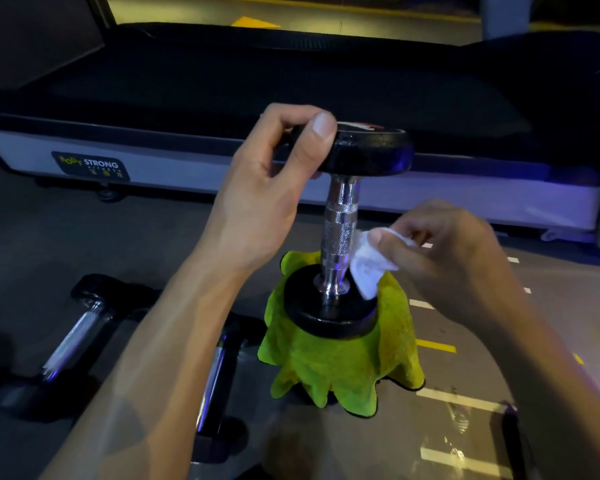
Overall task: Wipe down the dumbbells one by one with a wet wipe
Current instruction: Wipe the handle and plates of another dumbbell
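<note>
Dumbbell (pixel 340 237), black rubber heads with a chrome knurled handle, standing upright at frame centre, its lower head seated on a lime-green towel (pixel 340 365) that drapes down over some hidden support beneath. Left hand (pixel 267 188), entering from 7 o'clock, closed around the rim of the upper head — thumb across the near edge, fingers curled behind and under. Right hand (pixel 451 258), entering from 4 o'clock, pinching a crumpled white wet wipe (pixel 368 265) between thumb and fingers; the wipe touches the lower part of the handle at its 3 o'clock side, just above the bottom head. Two further dumbbells lying on the grey floor toward 8 o'clock: one (pixel 73 337) at far left, another (pixel 215 379) partly hidden behind the left forearm, chrome handles catching violet light. Treadmill (pixel 187 98) with black belt and grey side rail, label reading "STRONG", spanning the background from 9 to 3 o'clock. Floor markings (pixel 458 400) — white and yellow dashes — at 4 to 5 o'clock.
</note>
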Demonstrator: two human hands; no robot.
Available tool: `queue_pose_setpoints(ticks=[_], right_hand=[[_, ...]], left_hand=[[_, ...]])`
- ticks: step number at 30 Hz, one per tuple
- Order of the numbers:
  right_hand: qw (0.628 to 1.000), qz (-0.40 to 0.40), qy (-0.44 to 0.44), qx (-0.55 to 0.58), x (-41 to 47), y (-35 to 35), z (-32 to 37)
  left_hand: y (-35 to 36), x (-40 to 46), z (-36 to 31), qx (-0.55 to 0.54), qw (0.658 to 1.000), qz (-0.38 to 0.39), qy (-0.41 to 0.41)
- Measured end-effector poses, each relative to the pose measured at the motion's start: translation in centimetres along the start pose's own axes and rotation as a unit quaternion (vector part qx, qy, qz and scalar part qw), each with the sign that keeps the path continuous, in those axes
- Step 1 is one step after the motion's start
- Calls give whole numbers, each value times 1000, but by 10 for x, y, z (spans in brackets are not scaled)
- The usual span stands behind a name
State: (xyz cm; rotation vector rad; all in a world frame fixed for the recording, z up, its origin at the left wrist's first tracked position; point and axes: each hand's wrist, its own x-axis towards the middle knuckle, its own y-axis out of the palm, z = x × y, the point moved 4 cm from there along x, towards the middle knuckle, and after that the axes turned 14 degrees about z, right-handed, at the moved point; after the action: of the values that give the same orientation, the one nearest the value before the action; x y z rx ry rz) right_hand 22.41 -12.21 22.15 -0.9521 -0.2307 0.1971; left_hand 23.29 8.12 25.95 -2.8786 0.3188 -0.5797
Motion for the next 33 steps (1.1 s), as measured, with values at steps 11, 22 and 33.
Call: queue_pose_setpoints(ticks=[11,22,33], right_hand=[[991,-97,41,78,18,-12,-4],[928,147,-7,342,-23,44,-4],[881,293,-60,367,14,70,-5]], left_hand=[[0,2,1,-2,1000,0,-3],[3,3,2,-19,1000,-7,13],[9,4,-1,-28,999,3,28]])
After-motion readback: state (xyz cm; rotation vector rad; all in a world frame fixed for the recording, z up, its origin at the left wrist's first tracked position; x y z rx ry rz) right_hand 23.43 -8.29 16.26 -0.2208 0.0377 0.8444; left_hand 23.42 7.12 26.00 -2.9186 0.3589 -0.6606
